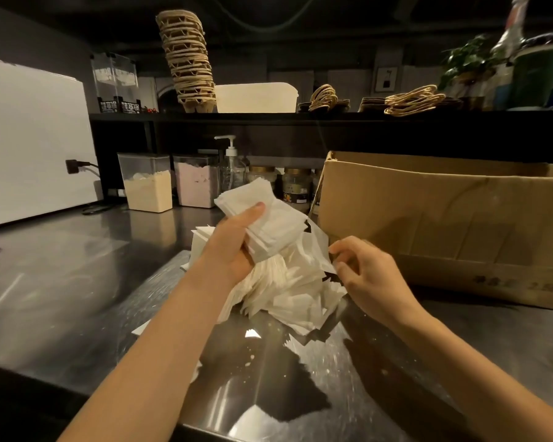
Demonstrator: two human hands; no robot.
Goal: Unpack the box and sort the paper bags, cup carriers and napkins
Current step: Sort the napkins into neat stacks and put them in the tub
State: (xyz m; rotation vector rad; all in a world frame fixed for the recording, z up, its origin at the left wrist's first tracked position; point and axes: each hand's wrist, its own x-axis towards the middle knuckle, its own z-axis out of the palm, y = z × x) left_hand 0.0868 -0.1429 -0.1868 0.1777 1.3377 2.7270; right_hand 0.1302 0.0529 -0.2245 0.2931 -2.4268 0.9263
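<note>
Gripping napkins [270, 223] between left fingers [253, 213].

Two bare arms come in from the near edge. The left forearm [160, 330] is long and slim up to the left hand [233, 250]; the right forearm [460, 355] is likewise bare to the right hand [374, 279]. The fingers [348, 269] are slender, the left thumbnail [260, 206] short.
</note>
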